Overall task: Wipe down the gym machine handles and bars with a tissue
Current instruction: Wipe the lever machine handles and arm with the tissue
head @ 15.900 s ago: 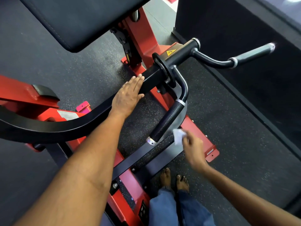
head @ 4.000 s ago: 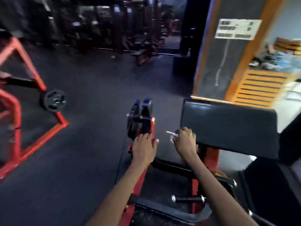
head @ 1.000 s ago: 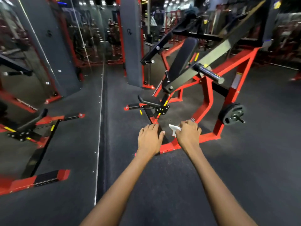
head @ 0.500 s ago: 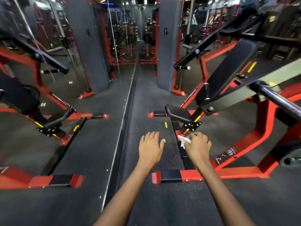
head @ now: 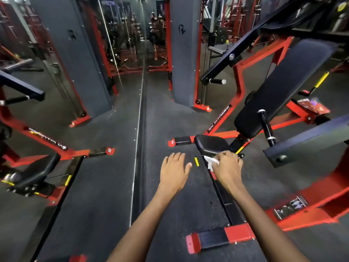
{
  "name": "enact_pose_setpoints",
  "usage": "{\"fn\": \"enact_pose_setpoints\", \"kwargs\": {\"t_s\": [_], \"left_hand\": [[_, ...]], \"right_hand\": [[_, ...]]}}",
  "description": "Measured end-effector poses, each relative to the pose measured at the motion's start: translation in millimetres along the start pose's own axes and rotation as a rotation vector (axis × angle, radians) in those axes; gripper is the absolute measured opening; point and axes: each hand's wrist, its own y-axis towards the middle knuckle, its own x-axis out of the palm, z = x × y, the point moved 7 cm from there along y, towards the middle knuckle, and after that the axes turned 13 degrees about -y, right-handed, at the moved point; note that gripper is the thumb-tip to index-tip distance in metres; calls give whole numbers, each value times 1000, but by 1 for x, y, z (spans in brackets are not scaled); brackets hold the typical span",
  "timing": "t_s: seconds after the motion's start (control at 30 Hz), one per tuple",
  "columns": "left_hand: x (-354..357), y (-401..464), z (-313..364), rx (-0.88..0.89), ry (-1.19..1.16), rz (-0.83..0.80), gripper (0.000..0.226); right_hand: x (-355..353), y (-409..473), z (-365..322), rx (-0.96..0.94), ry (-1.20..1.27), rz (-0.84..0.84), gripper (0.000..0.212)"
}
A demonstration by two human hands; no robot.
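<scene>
A red and black press machine [head: 238,86] stands ahead on my right, with a tilted black back pad [head: 287,80] and a small black seat [head: 211,144]. One black grip handle [head: 266,127] hangs from the near arm [head: 309,140]; another handle [head: 217,81] sticks out of the far arm. My right hand [head: 228,169] grips a crumpled white tissue [head: 211,162] in the air, just in front of the seat. My left hand [head: 174,170] hovers beside it, fingers straight, touching nothing.
A wall mirror [head: 75,72] fills the left side and repeats the machine. A grey pillar [head: 186,50] with a cable stack stands ahead. The machine's red base foot [head: 221,238] lies on the dark rubber floor near me, its base bar running up toward the seat.
I have moved closer to the press machine; its seat and handles now loom larger. Both hands stay held out in front, the tissue still in the right.
</scene>
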Motion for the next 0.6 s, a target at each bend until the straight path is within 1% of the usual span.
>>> {"fn": "enact_pose_setpoints", "kwargs": {"t_s": [0.13, 0.27, 0.4, 0.53, 0.6], "left_hand": [[2, 93, -35, 32, 20, -12, 51], [6, 200, -60, 71, 32, -24, 51], [2, 318, -85, 91, 36, -54, 51], [-9, 423, -108, 126, 26, -56, 50], [-9, 470, -124, 119, 0, -58, 54]], "right_hand": [[20, 92, -29, 38, 23, 19, 28], [38, 191, -55, 69, 81, 51, 25], [55, 300, -81, 88, 54, 19, 24], [68, 399, -113, 84, 119, 25, 19], [76, 446, -130, 79, 124, 22, 19]]}}
